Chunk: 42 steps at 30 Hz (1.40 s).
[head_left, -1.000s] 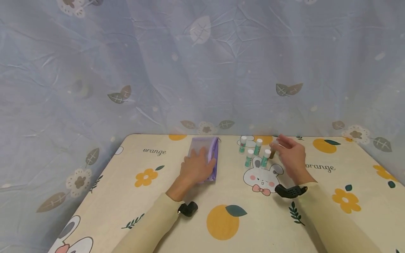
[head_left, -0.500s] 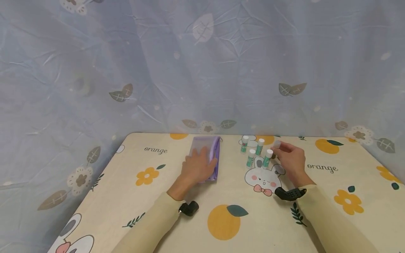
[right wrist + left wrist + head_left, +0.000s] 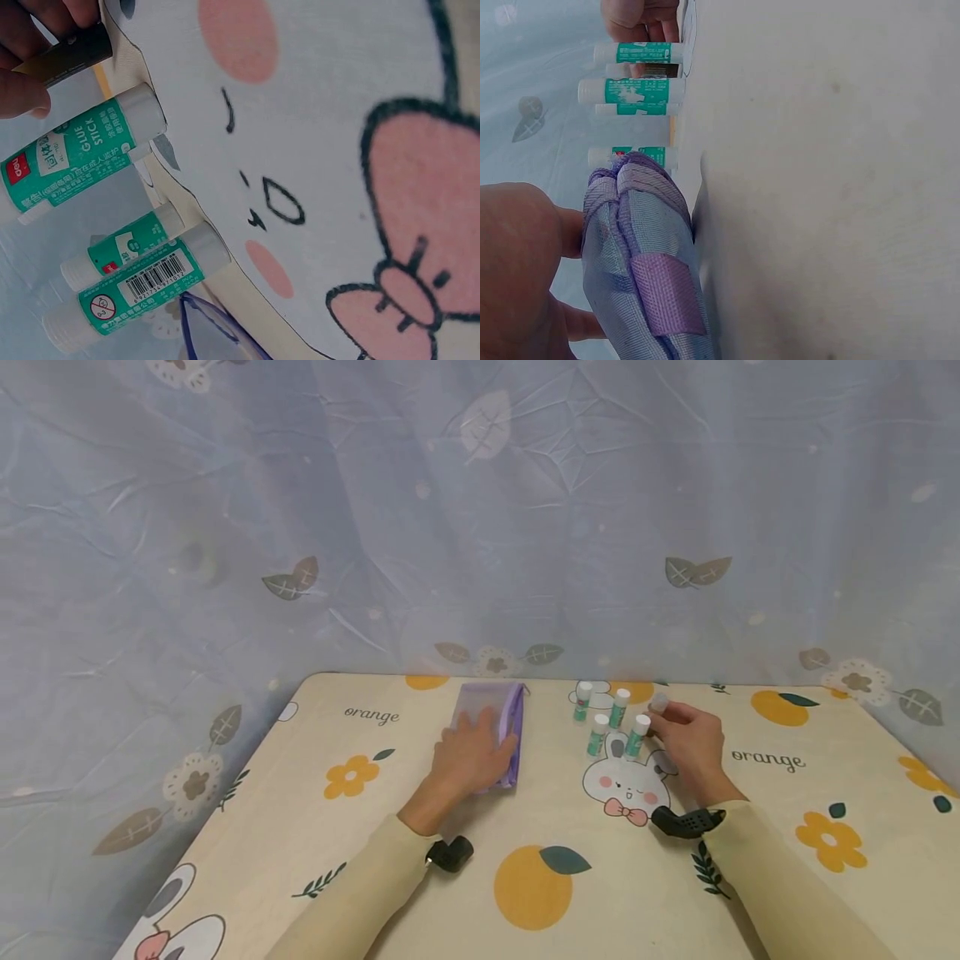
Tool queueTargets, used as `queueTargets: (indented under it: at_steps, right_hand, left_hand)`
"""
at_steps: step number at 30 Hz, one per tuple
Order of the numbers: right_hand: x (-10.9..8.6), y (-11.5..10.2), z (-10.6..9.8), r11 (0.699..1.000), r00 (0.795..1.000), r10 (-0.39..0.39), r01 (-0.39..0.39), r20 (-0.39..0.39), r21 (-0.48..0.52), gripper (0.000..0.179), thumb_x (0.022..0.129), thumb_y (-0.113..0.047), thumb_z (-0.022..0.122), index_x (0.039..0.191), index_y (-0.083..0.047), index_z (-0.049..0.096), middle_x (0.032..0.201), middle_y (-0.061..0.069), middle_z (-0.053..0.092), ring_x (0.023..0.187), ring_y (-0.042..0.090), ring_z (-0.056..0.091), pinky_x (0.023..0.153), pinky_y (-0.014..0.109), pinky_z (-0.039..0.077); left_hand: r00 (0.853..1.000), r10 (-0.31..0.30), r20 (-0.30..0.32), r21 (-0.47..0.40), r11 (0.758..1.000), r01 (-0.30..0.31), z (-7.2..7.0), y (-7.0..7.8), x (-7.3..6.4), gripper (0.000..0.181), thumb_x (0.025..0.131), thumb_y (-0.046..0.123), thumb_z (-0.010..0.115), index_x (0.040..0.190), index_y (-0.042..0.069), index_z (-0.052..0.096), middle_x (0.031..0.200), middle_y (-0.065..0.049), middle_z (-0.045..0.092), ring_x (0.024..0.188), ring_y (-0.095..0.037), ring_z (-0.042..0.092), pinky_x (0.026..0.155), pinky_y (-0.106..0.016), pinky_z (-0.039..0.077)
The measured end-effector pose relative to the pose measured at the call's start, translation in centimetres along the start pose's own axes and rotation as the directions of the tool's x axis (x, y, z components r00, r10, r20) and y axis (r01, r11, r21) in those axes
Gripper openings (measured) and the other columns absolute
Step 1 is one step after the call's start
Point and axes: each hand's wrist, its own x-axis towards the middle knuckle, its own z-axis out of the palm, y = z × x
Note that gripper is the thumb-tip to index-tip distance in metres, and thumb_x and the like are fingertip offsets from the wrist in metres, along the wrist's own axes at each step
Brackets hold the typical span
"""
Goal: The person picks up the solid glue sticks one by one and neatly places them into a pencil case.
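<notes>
My left hand point(image 3: 471, 756) lies with spread fingers on a purple mesh zip pouch point(image 3: 516, 735), which is flat on the table. In the left wrist view, the pouch's zipped edge with a purple tab point(image 3: 669, 294) faces the camera. With thumb and fingers, my right hand point(image 3: 692, 739) pinches a small tube with a pale cap point(image 3: 658, 702) and a dark brown label point(image 3: 79, 54). The tube stands upright at the table surface; its exact kind is not clear. Just left of it, several green-and-white glue sticks point(image 3: 637, 737) stand upright in a loose cluster.
A cream cloth point(image 3: 450, 910) printed with oranges, flowers and rabbits covers the table. Behind it hangs a pale blue-grey curtain point(image 3: 420, 527). Black straps with cameras point(image 3: 450, 854) sit on both wrists.
My right hand's fingers have come down and closed round the dark-labelled tube. My left hand stays on the pouch. The head view has shifted slightly.
</notes>
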Motion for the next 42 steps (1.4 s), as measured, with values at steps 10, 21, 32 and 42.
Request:
queueTargets:
  at_steps: [10,21,32,42]
  right_hand:
    - [-0.1,0.1,-0.2,1.000,1.000,-0.012,0.012,-0.002,-0.003,0.055,0.108,-0.036,0.062,0.157,-0.014,0.052,0.154,0.015,0.060,0.140,0.035,0.061,0.122,0.049,0.043]
    - [-0.3,-1.2,-1.3,0.995,0.996,-0.088,0.088,-0.003,-0.040,0.051,0.108,-0.040,0.060,0.153,-0.017,0.058,0.142,0.015,0.069,0.138,0.032,0.061,0.122,0.051,0.043]
    - [-0.9,-3.2,-2.7,0.986,0.986,-0.164,0.163,-0.012,-0.037,0.054,0.107,-0.044,0.060,0.152,-0.014,0.059,0.136,0.018,0.070,0.135,0.033,0.063,0.121,0.053,0.043]
    - [-1.3,-4.9,-3.0,0.984,0.983,-0.180,0.180,-0.023,0.010,0.053,0.106,-0.039,0.064,0.153,-0.015,0.058,0.145,0.014,0.068,0.124,0.021,0.071,0.118,0.046,0.047]
  left_hand:
    - [1.000,0.015,-0.004,-0.016,1.000,-0.015,0.1,-0.2,0.1,0.063,0.107,0.048,0.050,0.162,0.020,0.041,0.152,-0.027,0.050,0.127,-0.055,0.053,0.104,-0.068,0.043]
    - [1.000,0.013,-0.011,0.002,1.000,-0.013,0.0,-0.3,0.0,0.063,0.107,0.050,0.049,0.161,0.018,0.042,0.151,-0.026,0.052,0.128,-0.054,0.054,0.104,-0.068,0.044]
    - [1.000,0.013,-0.004,-0.012,1.000,-0.013,0.1,-0.2,0.1,0.064,0.107,0.050,0.049,0.162,0.019,0.041,0.154,-0.025,0.050,0.132,-0.055,0.053,0.106,-0.069,0.043]
    - [1.000,0.012,-0.013,-0.012,1.000,-0.012,0.2,-0.2,0.1,0.064,0.107,0.049,0.050,0.161,0.017,0.042,0.154,-0.025,0.051,0.132,-0.056,0.053,0.106,-0.070,0.044]
